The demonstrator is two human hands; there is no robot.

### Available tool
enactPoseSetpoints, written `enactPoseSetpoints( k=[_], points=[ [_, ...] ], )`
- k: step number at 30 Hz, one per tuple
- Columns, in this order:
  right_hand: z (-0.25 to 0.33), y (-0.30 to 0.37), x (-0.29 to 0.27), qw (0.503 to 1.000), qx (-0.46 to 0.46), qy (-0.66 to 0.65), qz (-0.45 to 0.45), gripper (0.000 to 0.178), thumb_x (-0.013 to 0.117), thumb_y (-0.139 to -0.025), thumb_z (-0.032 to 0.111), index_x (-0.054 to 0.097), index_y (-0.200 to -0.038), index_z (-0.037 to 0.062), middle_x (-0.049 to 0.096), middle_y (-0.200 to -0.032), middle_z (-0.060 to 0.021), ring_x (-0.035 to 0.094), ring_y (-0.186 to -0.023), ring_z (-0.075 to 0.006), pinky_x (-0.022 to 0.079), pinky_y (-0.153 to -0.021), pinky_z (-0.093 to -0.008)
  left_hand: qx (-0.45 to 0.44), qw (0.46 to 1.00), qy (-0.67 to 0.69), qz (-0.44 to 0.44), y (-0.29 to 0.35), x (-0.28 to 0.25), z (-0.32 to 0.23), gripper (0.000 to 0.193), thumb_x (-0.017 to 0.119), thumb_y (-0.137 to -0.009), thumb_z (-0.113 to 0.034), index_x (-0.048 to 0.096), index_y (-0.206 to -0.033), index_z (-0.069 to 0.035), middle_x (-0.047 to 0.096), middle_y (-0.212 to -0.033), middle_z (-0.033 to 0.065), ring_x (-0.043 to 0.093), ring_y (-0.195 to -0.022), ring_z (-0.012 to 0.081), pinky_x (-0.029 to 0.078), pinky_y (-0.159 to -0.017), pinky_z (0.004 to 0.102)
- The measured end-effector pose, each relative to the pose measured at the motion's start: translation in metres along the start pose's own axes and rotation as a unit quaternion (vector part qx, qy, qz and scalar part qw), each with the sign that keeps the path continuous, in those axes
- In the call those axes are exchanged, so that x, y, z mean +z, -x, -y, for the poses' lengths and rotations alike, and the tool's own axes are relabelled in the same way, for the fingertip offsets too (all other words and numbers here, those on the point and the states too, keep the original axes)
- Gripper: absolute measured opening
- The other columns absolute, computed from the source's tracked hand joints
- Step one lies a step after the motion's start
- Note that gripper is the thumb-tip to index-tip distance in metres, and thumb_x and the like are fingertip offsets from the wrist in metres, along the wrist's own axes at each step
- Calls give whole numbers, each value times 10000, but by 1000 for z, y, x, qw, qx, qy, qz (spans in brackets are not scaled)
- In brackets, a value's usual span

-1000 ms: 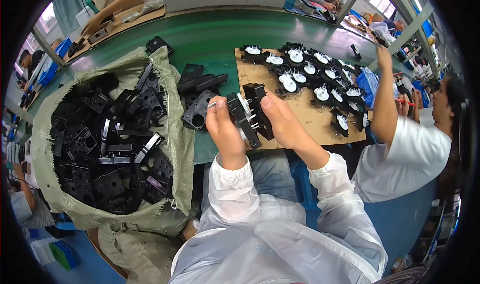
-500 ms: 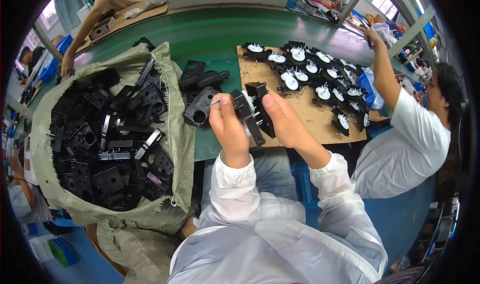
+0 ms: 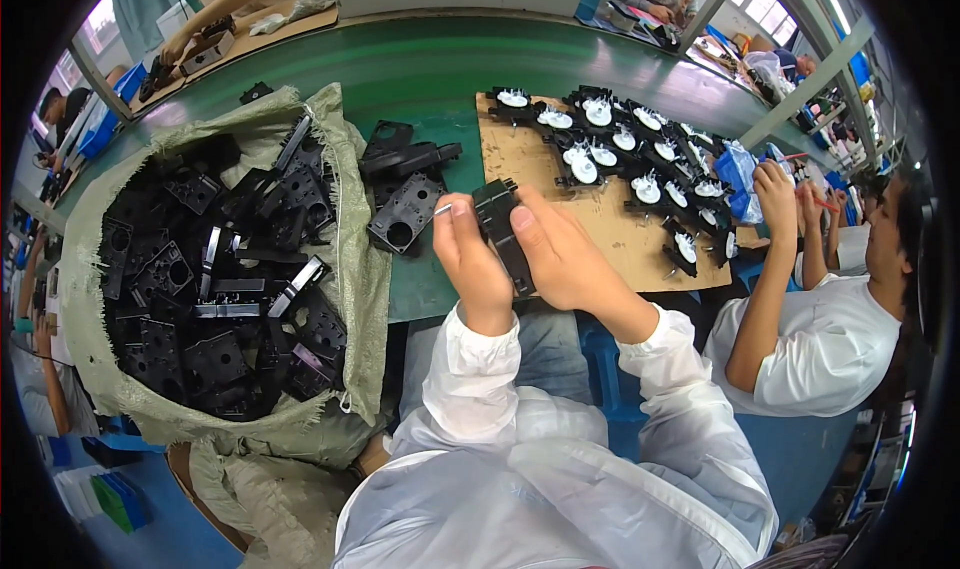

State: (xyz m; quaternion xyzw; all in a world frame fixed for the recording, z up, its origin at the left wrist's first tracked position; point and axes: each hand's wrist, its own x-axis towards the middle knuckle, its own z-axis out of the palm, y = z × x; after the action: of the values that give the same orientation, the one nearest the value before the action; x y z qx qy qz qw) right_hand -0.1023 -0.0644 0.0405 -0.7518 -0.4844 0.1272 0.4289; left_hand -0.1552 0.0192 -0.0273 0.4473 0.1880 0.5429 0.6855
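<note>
A black plastic housing (image 3: 504, 231), closed up like a box, is between my two hands above the bench edge. My left hand (image 3: 472, 269) is wrapped round its left side, and a thin metal rod (image 3: 443, 210) pokes out by the thumb. From the right, my right hand (image 3: 568, 254) grips the same housing, thumb and fingers pressed against it. Its inside is hidden. Just left of my hands, several loose black plastic housings (image 3: 408, 214) lie on the green bench, one with a large round hole.
An open woven sack (image 3: 365, 299) full of black plastic parts stands at the left. On a cardboard sheet (image 3: 600, 254) at the right sit several black assemblies with white discs (image 3: 646, 187). A co-worker (image 3: 815, 319) sits close on the right beside a blue plastic bag (image 3: 738, 184).
The two black halves, apart with white gears showing between them, are now together. My right hand has moved left over the housing. The right co-worker's raised arm has come down.
</note>
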Motion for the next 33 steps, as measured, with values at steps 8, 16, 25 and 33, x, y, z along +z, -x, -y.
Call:
enactPoseSetpoints(
  k=[8, 16, 25, 33],
  points=[
    [-13, -11, -8, 1000, 19, 6, 14, 345, 406, -1023, 288, 557, -1075, -18, 661, -918, -223, 601, -782, -385, 460, -734, -455, -49, 999, 1, 15, 1, 5, -5, 223, 398, -1038, -210, 535, -1014, -36, 557, -885, 55, 464, -765, 118, 405, -743, 243],
    [-52, -169, -55, 985, 60, 147, -62, 579, 364, -1013, 488, 619, -1040, -32, 692, -952, -210, 638, -849, -374, 498, -812, -423, -56, 991, -45, 110, -7, 0, -2, 230, 513, -952, -170, 633, -1042, 4, 638, -899, 95, 553, -770, 160, 458, -707, 288],
    [-147, -311, -78, 910, 172, 377, -10, 659, 398, -970, 559, 626, -1161, -30, 694, -1093, -213, 652, -1010, -413, 520, -885, -453, 76, 781, -598, 165, -88, 81, 62, 107, 612, -761, -65, 666, -739, 26, 670, -729, 221, 646, -609, 405, 516, -553, 475],
    [-125, -311, -95, 918, 93, 356, 150, 567, 451, -975, 464, 586, -1284, 8, 666, -1222, -151, 633, -1092, -347, 488, -951, -414, 106, 778, -608, 118, -122, 86, 127, 96, 616, -753, -57, 654, -715, 22, 669, -746, 221, 651, -608, 392, 525, -547, 452]
  ],
)
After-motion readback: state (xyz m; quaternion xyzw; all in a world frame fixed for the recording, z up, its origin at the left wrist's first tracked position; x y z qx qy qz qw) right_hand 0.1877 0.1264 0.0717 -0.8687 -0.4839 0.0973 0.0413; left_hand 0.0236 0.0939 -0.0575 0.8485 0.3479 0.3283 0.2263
